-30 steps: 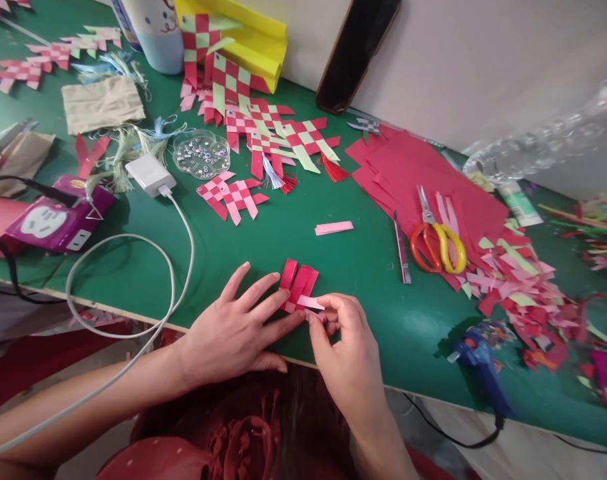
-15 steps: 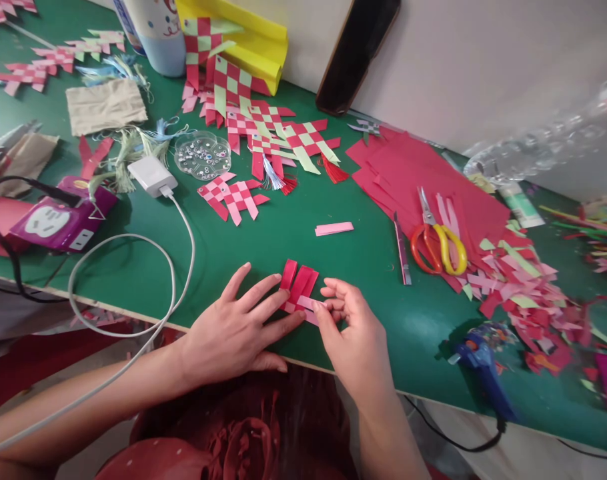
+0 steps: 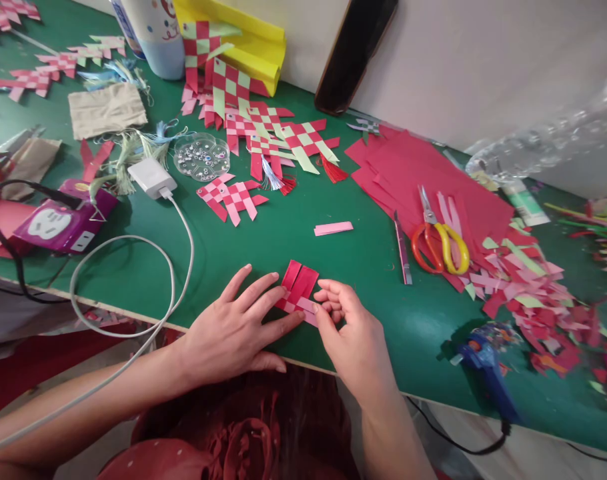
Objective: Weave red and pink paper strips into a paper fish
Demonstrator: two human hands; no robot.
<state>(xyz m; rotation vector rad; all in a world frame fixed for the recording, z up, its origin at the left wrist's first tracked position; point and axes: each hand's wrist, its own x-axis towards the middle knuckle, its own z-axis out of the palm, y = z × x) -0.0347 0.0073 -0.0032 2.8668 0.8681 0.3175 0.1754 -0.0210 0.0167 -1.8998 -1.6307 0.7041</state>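
A few folded red paper strips [image 3: 299,283] lie on the green table [image 3: 263,233] near its front edge. My left hand [image 3: 236,327] rests flat on their left part, fingers spread. My right hand [image 3: 351,333] pinches a pink paper strip [image 3: 307,305] that crosses the red strips, thumb and fingers closed on its right end. Another loose pink strip [image 3: 333,228] lies a little farther back.
Woven paper fish [image 3: 233,197] and several more [image 3: 268,127] lie behind. Scissors [image 3: 438,240], a craft knife [image 3: 401,248], red sheets [image 3: 423,173] and scraps [image 3: 528,293] fill the right. A blue glue gun [image 3: 486,370] sits front right, a charger with cable [image 3: 151,177] and a googly-eye tray [image 3: 202,155] left.
My right hand shifted a little right and up, pulling the pink strip further across the red strips. My left hand stayed flat in place.
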